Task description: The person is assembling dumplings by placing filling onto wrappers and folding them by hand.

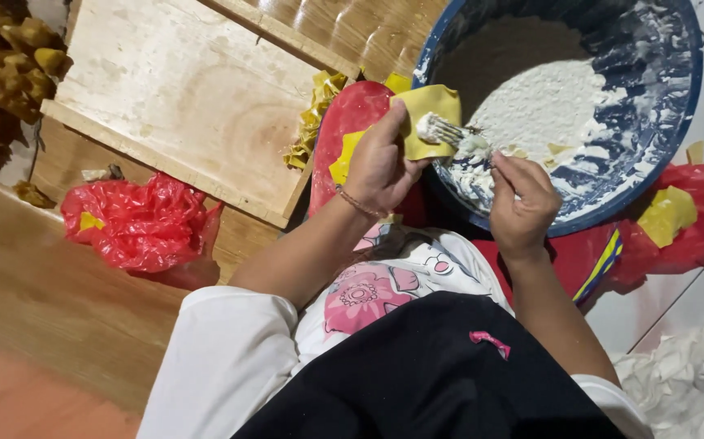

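Here, a square yellow dough wrapper [429, 114] is gripped in the left hand [380, 167] while pale filling from the half-emptied blue plastic basin [660, 162] is spread on by a fork [449, 130] clasped in the right hand [522, 199].

White short sleeves; thin bracelet [360, 203] on left wrist; black lap cloth with pink tag.

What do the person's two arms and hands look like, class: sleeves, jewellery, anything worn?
Both forearms are bare below short white sleeves. The left hand has a thin beaded bracelet at the wrist. The right hand wears nothing visible.
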